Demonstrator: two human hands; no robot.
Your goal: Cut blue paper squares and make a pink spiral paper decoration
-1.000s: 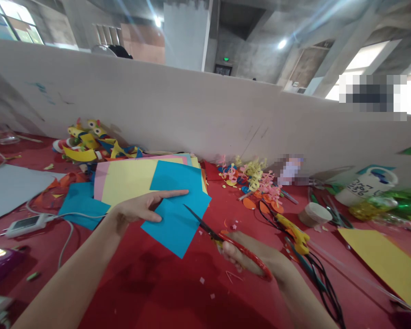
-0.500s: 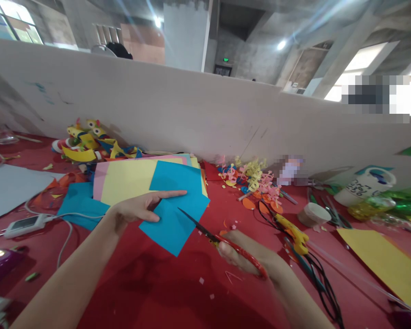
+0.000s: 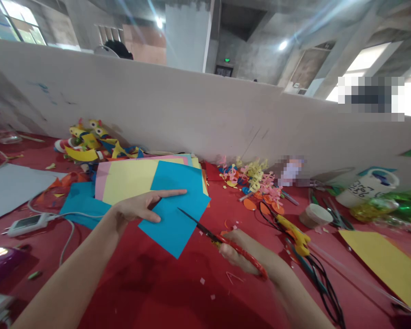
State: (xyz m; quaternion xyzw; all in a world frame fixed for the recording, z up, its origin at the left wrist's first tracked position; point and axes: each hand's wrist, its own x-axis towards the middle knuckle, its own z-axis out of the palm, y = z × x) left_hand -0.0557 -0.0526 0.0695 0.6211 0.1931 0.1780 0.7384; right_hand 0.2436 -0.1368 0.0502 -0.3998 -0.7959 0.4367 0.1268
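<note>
A blue sheet of paper [image 3: 181, 224] is held up over the table between the thumb and fingers of my left hand [image 3: 135, 209]. My index finger stretches across the sheet's upper part; the fingers behind it are hidden. From the right, my right hand [image 3: 238, 251] grips red-handled scissors [image 3: 205, 230]. Their dark blades point up and left, and the tip lies at the middle of the sheet. The blades look nearly closed. More blue paper [image 3: 178, 173] shows just behind, over a stack of yellow and pink sheets [image 3: 126, 180].
Curled paper scraps [image 3: 256, 176] lie by the white partition [image 3: 178, 109]. To the right are a yellow glue gun [image 3: 296, 235] with a black cord, a round tub [image 3: 315, 215], a white bucket [image 3: 366, 187] and yellow paper [image 3: 383, 262]. A white charger [image 3: 29, 224] sits left.
Both hands, the blue sheet and the scissors keep almost the same places. The whole view has shifted very slightly.
</note>
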